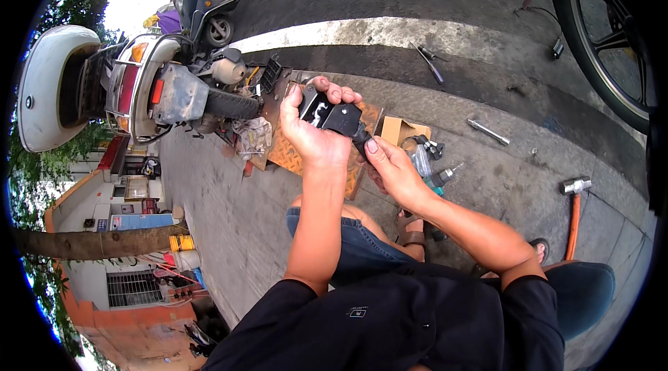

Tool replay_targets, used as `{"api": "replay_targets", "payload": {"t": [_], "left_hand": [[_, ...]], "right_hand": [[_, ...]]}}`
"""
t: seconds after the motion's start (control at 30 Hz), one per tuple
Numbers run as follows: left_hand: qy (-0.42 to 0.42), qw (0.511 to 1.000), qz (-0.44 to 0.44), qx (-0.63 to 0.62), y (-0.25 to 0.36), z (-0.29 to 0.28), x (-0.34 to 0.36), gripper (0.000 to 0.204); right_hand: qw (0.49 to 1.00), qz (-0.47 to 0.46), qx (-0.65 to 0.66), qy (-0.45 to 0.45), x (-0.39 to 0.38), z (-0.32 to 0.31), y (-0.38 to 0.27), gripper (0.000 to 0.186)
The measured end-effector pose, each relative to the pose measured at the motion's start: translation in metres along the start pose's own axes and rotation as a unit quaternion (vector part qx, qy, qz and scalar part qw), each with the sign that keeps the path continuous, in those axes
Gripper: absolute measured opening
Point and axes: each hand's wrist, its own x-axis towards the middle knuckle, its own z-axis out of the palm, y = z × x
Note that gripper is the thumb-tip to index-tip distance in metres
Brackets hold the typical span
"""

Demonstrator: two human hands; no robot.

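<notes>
A black part [342, 119], blocky with a narrower stem and pale smears in its hollow, is held up in front of my chest. My left hand [316, 138] cradles it in the palm, with fingers curled over its far side. On the stem at its lower right, my right hand [398, 170] pinches with thumb and fingers. What exactly the part is, I cannot tell. Below my hands lies a rust-orange patterned plate [287, 153]. Close to my right hand are an open cardboard box [398, 129] and a teal power drill [440, 178], partly hidden by my arm.
A hammer [574, 221] with an orange handle lies at the right. A metal rod-like tool [488, 131] and a screwdriver [428, 63] rest farther off on the pavement. A scooter [182, 99] stands at the left; a wheel [567, 16] is at the upper right.
</notes>
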Motion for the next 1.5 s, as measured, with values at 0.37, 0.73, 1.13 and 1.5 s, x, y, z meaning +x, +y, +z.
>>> {"api": "replay_targets", "payload": {"t": [0.37,0.73,1.13,1.5], "left_hand": [[-0.023,0.990,0.118,0.071,-0.010,0.008,-0.001,0.037],[-0.034,0.963,0.230,0.135,-0.032,0.012,0.002,0.030],[-0.128,0.923,0.224,0.285,-0.039,0.010,-0.004,0.069],[-0.153,0.871,0.190,0.426,-0.036,0.009,-0.006,0.075]], "right_hand": [[1.000,0.020,0.010,0.020,-0.005,-0.001,-0.015,0.052],[0.997,0.049,0.044,0.038,-0.004,0.000,-0.020,0.056],[0.983,0.113,0.142,-0.017,0.017,-0.038,-0.044,0.058],[0.944,0.190,0.259,-0.071,0.017,-0.049,-0.045,0.056]]}}
